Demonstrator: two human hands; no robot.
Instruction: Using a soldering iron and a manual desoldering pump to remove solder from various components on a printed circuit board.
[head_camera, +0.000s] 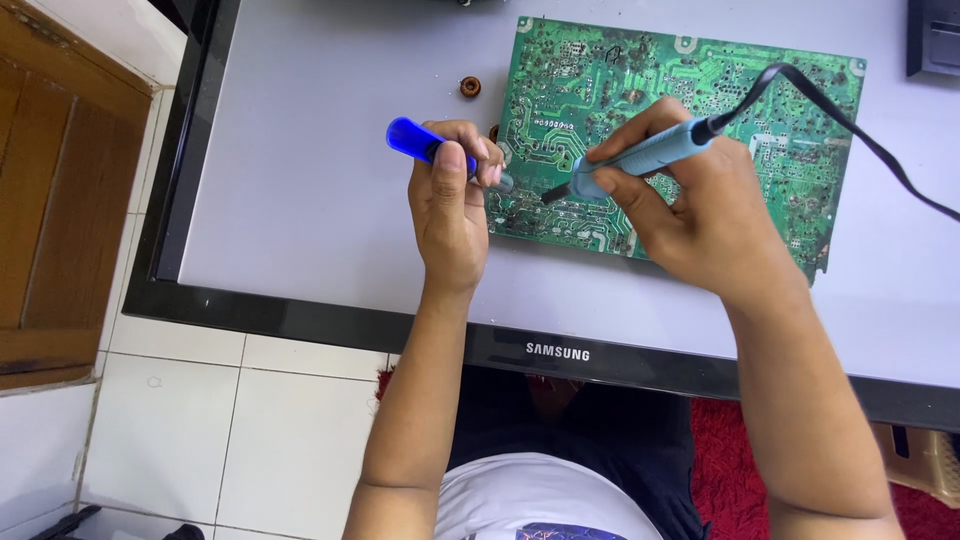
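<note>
We have the green circuit board (690, 120) lying solder side up on the pale grey surface (300, 180), which looks to be the back of a flat monitor with a black bezel, set over white floor tiles (200, 420).

Right hand (700, 215): closed in a pen grip around the light-blue soldering iron (645, 157), dark tip pointing left and down onto the board's near-left area. Its black cord (860, 135) arcs over the board and off to the right.

Left hand (452, 205): curled shut on a blue-handled tool (425, 142), probably a desoldering pump; its nozzle end sits at the board's left edge, just beside the iron tip. We cannot tell whether the nozzle touches the board.

A small copper-coloured ring coil (470, 87) lies loose on the surface, left of the board's far corner.

Risks as we judge them:
- Hot tip close to the left fingers; a slip of either hand could burn skin.
- Dwelling too long on one joint could lift a pad or trace.
- Board is unclamped; sideways pressure could slide it.
- Cord draped over the board could tug the iron off target or drag against components.
- Loose coil could roll away if bumped.
</note>
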